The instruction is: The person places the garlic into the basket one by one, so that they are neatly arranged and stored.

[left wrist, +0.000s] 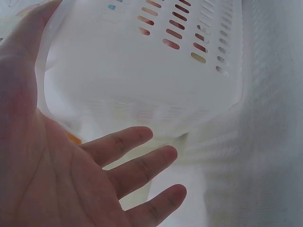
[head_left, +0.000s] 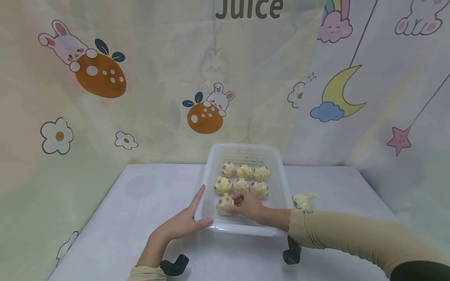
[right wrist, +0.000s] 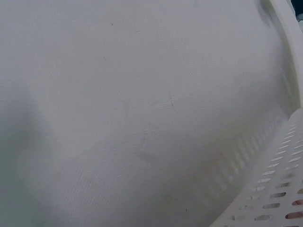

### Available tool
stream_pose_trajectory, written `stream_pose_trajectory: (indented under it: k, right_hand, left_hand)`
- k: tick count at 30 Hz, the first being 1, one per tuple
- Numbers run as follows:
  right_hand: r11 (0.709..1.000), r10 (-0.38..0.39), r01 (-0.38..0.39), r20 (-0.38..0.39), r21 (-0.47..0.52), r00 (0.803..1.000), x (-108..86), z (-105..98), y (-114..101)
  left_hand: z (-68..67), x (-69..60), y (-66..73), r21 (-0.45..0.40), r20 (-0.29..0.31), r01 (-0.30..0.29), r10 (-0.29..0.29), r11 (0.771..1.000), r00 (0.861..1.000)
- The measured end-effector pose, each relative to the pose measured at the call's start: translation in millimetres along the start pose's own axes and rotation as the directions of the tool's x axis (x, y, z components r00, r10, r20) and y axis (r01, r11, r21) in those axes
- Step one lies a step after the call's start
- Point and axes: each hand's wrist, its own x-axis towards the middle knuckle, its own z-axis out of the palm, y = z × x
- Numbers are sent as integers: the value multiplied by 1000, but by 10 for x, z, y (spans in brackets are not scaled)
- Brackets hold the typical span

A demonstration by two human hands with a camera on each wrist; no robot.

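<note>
A white plastic basket (head_left: 246,228) with slotted sides stands on the table, holding rows of pale garlic bulbs (head_left: 244,171) with purple streaks. My right hand (head_left: 249,205) reaches inside and pinches a garlic bulb (head_left: 224,204) near the front left of the basket. At the basket's front left corner, my left hand (head_left: 181,224) touches the rim, its fingers mostly straight. The left wrist view shows several of its fingers (left wrist: 142,172) spread beside the basket's wall (left wrist: 132,61). The right wrist view shows the basket's slotted side (right wrist: 272,198) but not the right hand.
Another garlic bulb (head_left: 303,200) lies on the white table (head_left: 154,195), right of the basket and just behind the right sleeve (head_left: 337,230). A printed cloth (head_left: 158,78) with rabbits and flowers hangs behind the table.
</note>
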Motion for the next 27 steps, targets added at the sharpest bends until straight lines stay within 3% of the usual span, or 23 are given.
stream_pose_trajectory:
  k: [10,19,27]
  right_hand:
    - [999,35,-35,-4,32,999,-8,-27,-13]
    - [999,-3,2,30,48,1000,-22,-24,12]
    - [995,-62,70,112,-66,992,-65,-193,-144]
  left_hand:
    - [5,48,31,0,11,-19,19,1000,1000]
    - [8,26,18,22,11,-20,19,1000,1000]
    - [-4,26,-29,16,0,-21,21,1000,1000]
